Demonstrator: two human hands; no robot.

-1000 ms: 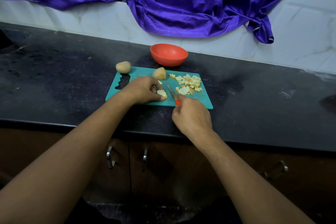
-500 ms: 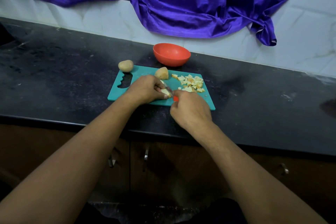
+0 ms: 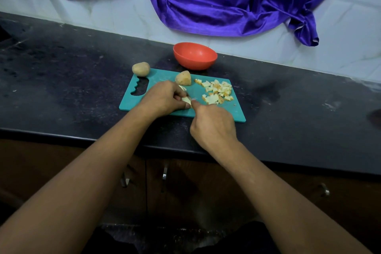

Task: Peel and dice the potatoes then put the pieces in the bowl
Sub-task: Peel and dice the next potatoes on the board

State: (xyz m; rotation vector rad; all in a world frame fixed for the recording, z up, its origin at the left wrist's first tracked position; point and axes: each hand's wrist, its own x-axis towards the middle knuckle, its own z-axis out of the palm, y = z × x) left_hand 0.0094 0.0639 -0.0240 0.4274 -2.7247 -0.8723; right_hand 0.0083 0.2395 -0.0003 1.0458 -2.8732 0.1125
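On the teal cutting board [image 3: 165, 77] my left hand [image 3: 164, 98] holds down a pale potato piece [image 3: 186, 100] with curled fingers. My right hand [image 3: 213, 126] grips a knife right beside that piece; the knife is hidden under the hand. A potato chunk [image 3: 183, 78] stands just behind my left hand. A heap of diced potato [image 3: 217, 90] lies on the board's right half. A whole unpeeled potato [image 3: 141, 68] sits at the board's far left corner. The red bowl [image 3: 194, 55] stands behind the board and looks empty.
The board lies on a dark stone counter [image 3: 72, 80] near its front edge. A tiled wall with a draped purple cloth [image 3: 216, 0] rises behind. Cabinet doors with metal handles [image 3: 164, 175] are below the counter.
My right hand has moved left and forward to the piece under my left hand; the knife blade and its red handle tip, visible earlier, are now hidden. My left hand stays put.
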